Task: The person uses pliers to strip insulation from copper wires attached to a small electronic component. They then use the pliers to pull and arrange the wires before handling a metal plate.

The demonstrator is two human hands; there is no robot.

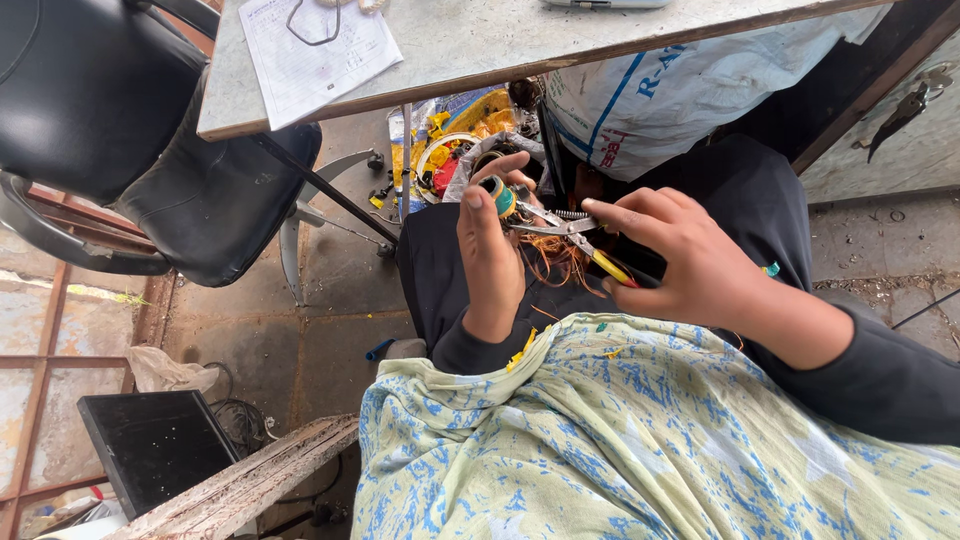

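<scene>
My left hand (490,250) is raised over my lap and pinches a small green and yellow round part (502,198) between thumb and fingers. My right hand (690,262) grips metal pliers (556,226) with yellow handles (612,268). The jaws of the pliers touch the small part. A tangle of thin copper-coloured wire (552,256) hangs below the pliers against my dark clothing. A blue and pale yellow patterned cloth (640,440) covers my lap.
A grey table (480,45) with a printed sheet of paper (310,50) stands ahead. A black office chair (130,120) is at the left, a white sack (680,90) under the table, yellow scraps (450,140) on the floor, and a dark monitor (155,445) at lower left.
</scene>
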